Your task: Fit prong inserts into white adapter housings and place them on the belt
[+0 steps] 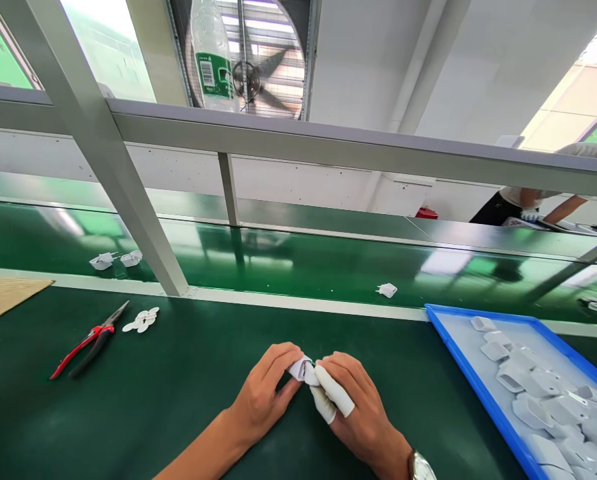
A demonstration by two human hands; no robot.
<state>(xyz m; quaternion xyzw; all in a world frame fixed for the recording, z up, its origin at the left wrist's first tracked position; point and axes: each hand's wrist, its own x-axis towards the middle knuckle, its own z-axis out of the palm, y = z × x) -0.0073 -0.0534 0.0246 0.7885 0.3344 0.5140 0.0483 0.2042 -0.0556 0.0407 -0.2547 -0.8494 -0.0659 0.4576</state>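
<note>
Near the front middle of the green table, my left hand (264,395) grips a small white plastic housing (298,369) between thumb and fingers. My right hand (354,400), with white covers on its thumb and a finger, pinches a white piece (311,375) against the housing's open side. Something small and dark shows inside the housing, too small to make out. The two hands nearly meet at the parts. A blue-rimmed tray (478,387) at the right holds several white housings (541,383).
Red-and-black pliers (98,335) and several flat white pieces (142,320) lie at the left. A metal post (123,173) rises behind them. White plug parts (102,261) sit on the green belt (298,263). Beyond, at the right, a person (523,200) works.
</note>
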